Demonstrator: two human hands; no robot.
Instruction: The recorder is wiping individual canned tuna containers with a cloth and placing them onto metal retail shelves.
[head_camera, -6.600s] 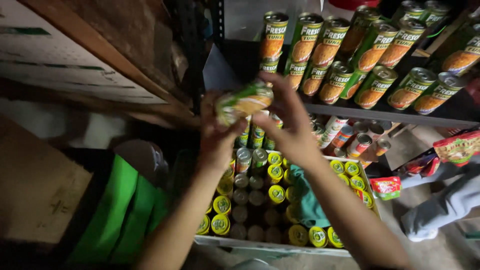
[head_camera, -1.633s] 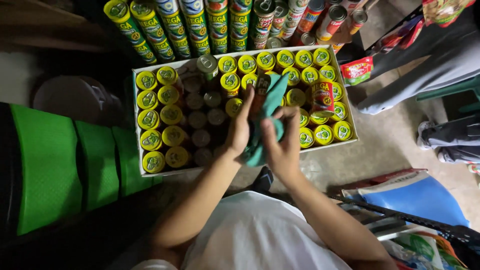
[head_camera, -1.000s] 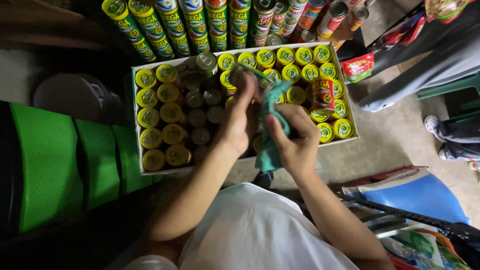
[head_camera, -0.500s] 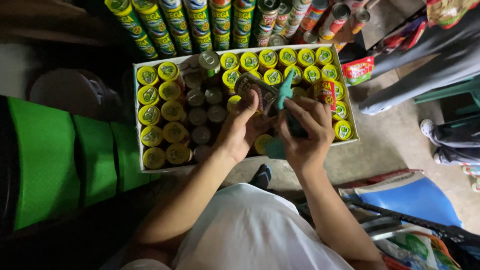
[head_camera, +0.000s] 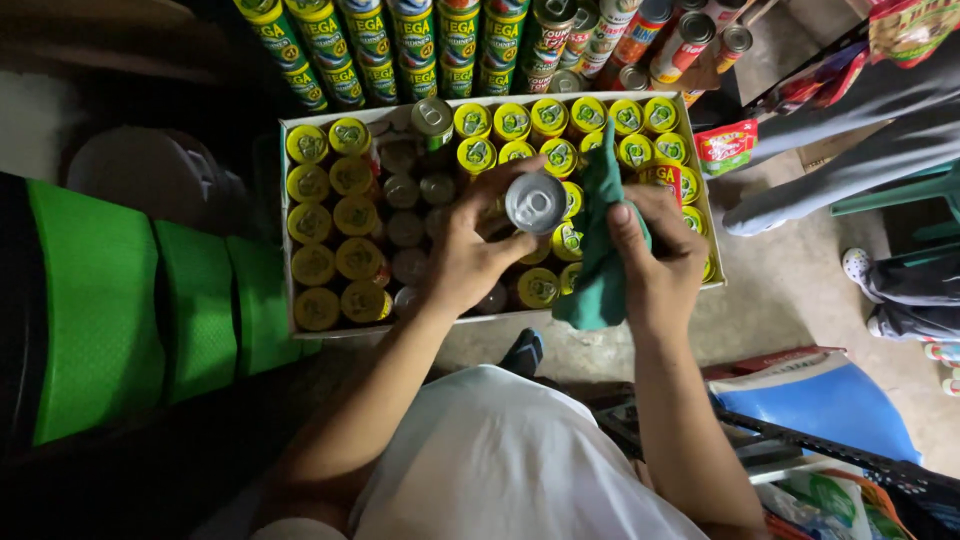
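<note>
Your view is dim overall; light falls from above onto the box of cans (head_camera: 300, 135), the silver can lid (head_camera: 535, 202) and both forearms. The left side and bottom corners sink into near-black shadow, perhaps hiding detail. Edges curve slightly; focus holds centrally.

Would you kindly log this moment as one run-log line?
left hand: holds silver-topped can | right hand: grips green cloth beside can | below: open box of yellow-lidded cans
</note>
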